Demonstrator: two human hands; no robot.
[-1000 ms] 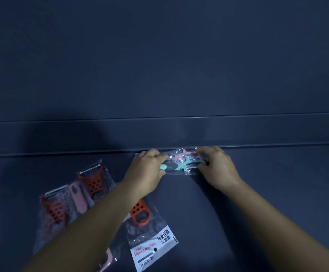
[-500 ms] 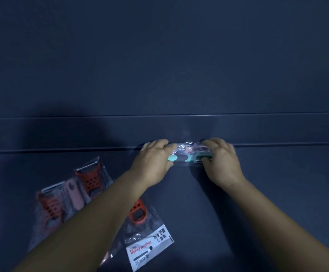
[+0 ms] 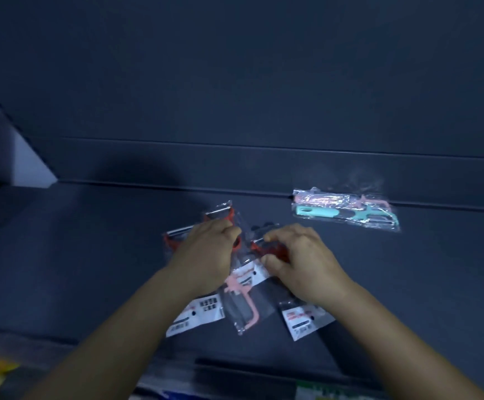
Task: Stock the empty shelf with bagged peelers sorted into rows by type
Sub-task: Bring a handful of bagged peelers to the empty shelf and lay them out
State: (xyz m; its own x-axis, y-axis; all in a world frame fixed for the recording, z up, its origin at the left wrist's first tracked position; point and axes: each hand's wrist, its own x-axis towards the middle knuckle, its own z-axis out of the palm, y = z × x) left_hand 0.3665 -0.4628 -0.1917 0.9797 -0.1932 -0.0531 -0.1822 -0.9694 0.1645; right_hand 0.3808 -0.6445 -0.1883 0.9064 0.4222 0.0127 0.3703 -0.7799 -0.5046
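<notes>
- Peelers, bagged, two types, on dark shelf.
- Teal-and-pink pair: slim-handled type, in clear bags, right of centre against the back lip. Both hands gripped it there half a second ago; now it lies released, side by side, well apart from the hands. Judged: first placement of that row is done.
- Red peelers: wide-headed type, in bags with white label cards, heaped at centre frame. One loose pink peeler of the slim type lies among them, unsorted.
- Left hand: has moved to the heap, rests on the left red bags, fingers curled; whether it pinches one cannot be told.
- Right hand: has moved to the heap, fingers and thumb pinched on a red peeler's bag.
- Judged: work has passed to the red type; its row is not yet laid, and the pink stray belongs with the far pair.
</notes>
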